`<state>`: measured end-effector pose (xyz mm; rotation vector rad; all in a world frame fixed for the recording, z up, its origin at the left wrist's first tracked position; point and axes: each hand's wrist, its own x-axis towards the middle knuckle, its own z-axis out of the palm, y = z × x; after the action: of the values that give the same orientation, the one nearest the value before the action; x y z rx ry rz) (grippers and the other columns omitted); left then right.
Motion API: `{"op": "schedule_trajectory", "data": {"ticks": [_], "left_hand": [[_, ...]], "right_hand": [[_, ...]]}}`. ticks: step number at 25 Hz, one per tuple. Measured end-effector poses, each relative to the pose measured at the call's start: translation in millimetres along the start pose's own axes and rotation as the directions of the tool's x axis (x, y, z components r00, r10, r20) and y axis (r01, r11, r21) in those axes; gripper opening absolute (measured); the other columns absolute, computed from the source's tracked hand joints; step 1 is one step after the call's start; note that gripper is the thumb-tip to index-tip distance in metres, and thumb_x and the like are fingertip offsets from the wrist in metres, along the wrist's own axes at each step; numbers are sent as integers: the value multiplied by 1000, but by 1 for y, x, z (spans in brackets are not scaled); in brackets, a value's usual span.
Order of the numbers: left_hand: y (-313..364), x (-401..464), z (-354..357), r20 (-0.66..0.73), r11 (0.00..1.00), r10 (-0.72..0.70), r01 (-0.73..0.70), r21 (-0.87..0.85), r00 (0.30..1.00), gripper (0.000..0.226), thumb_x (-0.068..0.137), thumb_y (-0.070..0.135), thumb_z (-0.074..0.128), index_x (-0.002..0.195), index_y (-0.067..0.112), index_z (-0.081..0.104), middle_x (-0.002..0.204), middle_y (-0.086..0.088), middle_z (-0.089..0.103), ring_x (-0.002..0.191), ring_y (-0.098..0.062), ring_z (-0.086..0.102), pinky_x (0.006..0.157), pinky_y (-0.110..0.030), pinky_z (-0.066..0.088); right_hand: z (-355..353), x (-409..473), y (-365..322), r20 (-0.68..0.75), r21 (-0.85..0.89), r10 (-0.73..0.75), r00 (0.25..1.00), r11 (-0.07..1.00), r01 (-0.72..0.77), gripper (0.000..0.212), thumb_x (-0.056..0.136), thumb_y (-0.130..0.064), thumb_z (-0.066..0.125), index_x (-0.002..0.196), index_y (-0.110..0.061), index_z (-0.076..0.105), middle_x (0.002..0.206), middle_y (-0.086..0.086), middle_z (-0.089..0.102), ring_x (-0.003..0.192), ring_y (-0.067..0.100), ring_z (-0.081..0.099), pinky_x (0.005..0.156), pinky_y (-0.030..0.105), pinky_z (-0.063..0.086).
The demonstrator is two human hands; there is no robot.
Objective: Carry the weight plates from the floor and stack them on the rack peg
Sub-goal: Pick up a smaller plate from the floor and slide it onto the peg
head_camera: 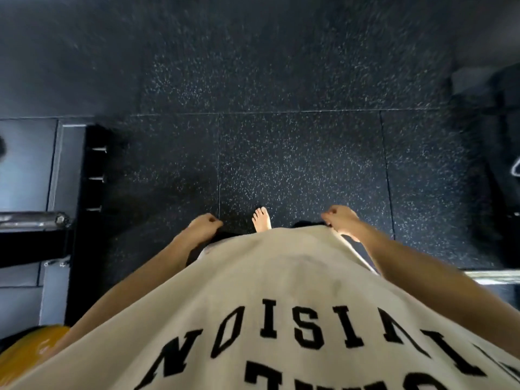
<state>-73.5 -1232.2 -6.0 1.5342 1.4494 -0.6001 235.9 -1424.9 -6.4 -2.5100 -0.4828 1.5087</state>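
Observation:
I look straight down at a black speckled rubber floor (281,150). My left hand (204,228) hangs beside my left hip, fingers loosely curled, holding nothing. My right hand (340,220) hangs the same way at the hem of my beige shirt and is also empty. A black rack upright (95,164) stands at the left with three short steel pins (97,178). Below it a thick chrome peg (31,219) sticks out. A yellow rounded object (28,347), possibly a plate, shows at the bottom left corner. No plate lies on the floor ahead.
One bare foot (261,219) shows between my hands. Dark gym equipment (503,136) fills the right edge, with a chrome bar (492,274) low on the right. Grey panels (25,164) lie behind the rack at the left.

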Motion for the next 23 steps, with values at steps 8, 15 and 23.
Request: {"op": "schedule_trajectory", "data": {"ticks": [8,15,23], "left_hand": [[135,116,-128,4,998,5,-5,-63,1000,26,99,30,52,116,12,60,94,-5,60,79,-19,56,70,-32,47],[198,177,-238,-57,986,-96,87,-140,994,29,98,27,54,114,6,65,113,-13,65,102,-30,61,92,-37,48],[219,284,-360,-139,890,-282,205,-407,949,36,96,30,53,122,6,62,127,-14,62,116,-31,57,96,-34,44]], "right_hand": [[-82,115,-161,-26,20,-33,999,999,34,20,93,-31,59,101,-13,66,97,6,63,91,26,58,76,31,43],[-180,237,-343,93,-130,-122,988,983,133,14,93,-24,58,88,-13,64,94,15,67,84,28,60,79,38,50],[-208,339,-567,249,-385,-138,959,894,229,15,95,-28,55,83,-19,56,92,11,65,81,24,58,63,30,47]]}}
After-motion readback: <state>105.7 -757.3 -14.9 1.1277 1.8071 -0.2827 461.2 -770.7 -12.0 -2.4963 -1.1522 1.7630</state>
